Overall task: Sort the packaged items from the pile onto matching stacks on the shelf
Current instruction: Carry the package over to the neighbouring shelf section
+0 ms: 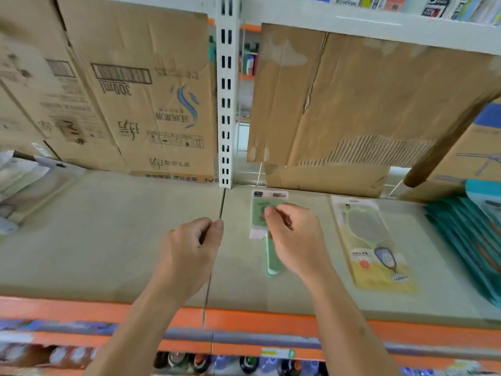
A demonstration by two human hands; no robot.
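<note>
A green comb in a clear packet (260, 213) lies flat on the shelf board (108, 240), just right of the shelf's centre seam. My right hand (294, 234) rests over it, with fingers curled and thumb and fingertips pinching the packet's upper part. My left hand (193, 248) hovers over the seam to the left, loosely curled, with nothing visible in it. A packaged green hairbrush (372, 240) lies flat to the right of the comb. A stack of teal packaged items (466, 240) sits at the far right.
Brown cardboard boxes (130, 99) line the back of the shelf. A white slotted upright post (226, 104) stands at the centre back. Pale packaged goods (16, 183) lie at the far left. An orange shelf rail (244, 318) runs along the front, with bottles (189, 362) below it.
</note>
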